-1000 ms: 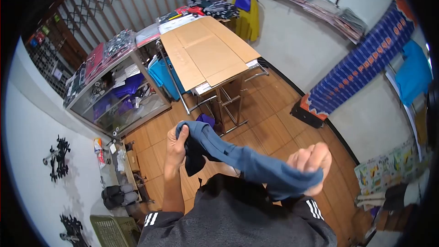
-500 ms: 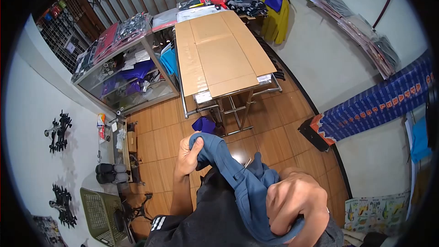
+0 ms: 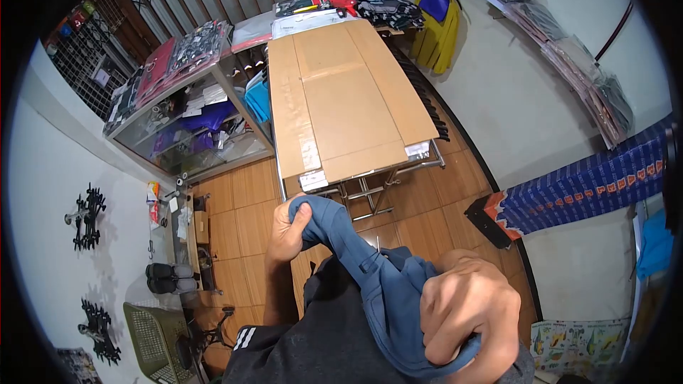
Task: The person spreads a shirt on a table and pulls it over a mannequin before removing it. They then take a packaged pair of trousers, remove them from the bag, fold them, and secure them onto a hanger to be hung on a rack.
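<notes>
A blue-grey garment is stretched between my two hands in front of my dark shirt. My left hand is closed on its upper left end, the thumb lying over the cloth. At the lower right my right hand is closed round the edge of the same garment, knuckles up, its fingertips partly hidden. A small thin metallic item shows at the garment's upper edge between the hands; I cannot make out what it is.
A cardboard-topped table stands ahead on metal legs. To its left is a glass cabinet with packed goods. A green basket stands lower left, a long blue box at right. Yellow clothing hangs behind.
The view has shifted forward, so the table appears nearer and lower. Both hands keep their hold on the garment, with my right hand slightly farther right in the picture.
</notes>
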A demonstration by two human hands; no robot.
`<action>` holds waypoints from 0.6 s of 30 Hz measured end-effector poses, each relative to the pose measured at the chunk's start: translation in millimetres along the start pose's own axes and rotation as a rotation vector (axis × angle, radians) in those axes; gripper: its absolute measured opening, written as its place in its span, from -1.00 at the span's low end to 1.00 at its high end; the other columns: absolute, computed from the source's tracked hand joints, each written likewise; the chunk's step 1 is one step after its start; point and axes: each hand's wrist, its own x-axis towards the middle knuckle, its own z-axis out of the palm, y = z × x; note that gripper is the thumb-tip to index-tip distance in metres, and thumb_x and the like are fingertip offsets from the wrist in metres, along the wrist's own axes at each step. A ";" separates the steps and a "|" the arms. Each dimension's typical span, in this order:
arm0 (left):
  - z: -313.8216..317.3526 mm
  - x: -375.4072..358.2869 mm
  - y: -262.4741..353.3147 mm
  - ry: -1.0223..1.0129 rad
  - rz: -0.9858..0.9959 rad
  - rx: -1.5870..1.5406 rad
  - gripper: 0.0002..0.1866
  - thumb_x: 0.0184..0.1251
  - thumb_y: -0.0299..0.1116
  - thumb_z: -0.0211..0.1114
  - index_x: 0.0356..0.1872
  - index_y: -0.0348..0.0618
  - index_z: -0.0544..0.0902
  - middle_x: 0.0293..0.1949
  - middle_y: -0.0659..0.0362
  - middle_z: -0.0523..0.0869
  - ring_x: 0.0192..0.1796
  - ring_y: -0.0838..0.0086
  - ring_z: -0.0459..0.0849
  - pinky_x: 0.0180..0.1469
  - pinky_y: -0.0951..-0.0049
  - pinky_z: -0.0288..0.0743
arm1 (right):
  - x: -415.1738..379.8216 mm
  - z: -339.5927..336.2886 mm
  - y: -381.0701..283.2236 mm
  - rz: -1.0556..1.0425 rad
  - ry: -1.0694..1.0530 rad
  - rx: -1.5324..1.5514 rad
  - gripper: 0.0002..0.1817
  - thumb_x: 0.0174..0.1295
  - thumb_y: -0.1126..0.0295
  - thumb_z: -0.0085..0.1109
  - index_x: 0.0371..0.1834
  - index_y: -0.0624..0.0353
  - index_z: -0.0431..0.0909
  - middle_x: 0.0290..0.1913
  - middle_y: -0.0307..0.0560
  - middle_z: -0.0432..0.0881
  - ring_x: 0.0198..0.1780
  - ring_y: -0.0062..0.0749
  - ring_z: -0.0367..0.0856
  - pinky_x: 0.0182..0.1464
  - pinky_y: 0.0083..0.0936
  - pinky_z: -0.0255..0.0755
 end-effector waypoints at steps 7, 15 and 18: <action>-45.3 57.2 28.7 0.036 0.098 0.176 -0.69 0.60 -0.25 0.17 -0.22 -0.36 0.61 -0.34 0.29 0.54 -0.27 0.67 0.49 -0.23 0.59 0.37 | -34.7 -89.2 28.6 -0.016 0.392 0.072 -0.71 0.00 0.72 0.34 -0.31 0.30 0.39 -0.70 -0.19 0.35 -0.79 -0.60 0.23 -0.80 -0.54 0.02; -99.4 102.2 98.3 0.175 0.292 0.679 -0.84 0.26 -0.41 0.37 -0.39 -0.33 0.65 -0.50 0.33 0.44 -0.46 0.71 0.32 -0.44 0.60 0.09 | -57.4 -214.5 22.7 0.385 0.828 -0.687 -0.60 0.11 0.49 0.35 -0.21 0.07 0.23 -0.62 -0.48 0.29 -0.60 -0.86 0.14 -0.54 -0.80 0.00; -102.6 157.1 117.0 0.202 0.342 0.939 -0.75 0.34 -0.32 0.43 -0.34 -0.35 0.66 -0.45 0.28 0.54 -0.37 0.68 0.42 -0.32 0.58 0.27 | -45.6 -276.1 50.8 0.628 0.684 -0.858 -0.64 0.21 0.45 0.40 -0.12 0.07 0.35 -0.52 -0.45 0.48 -0.47 -0.86 0.29 -0.40 -0.80 0.09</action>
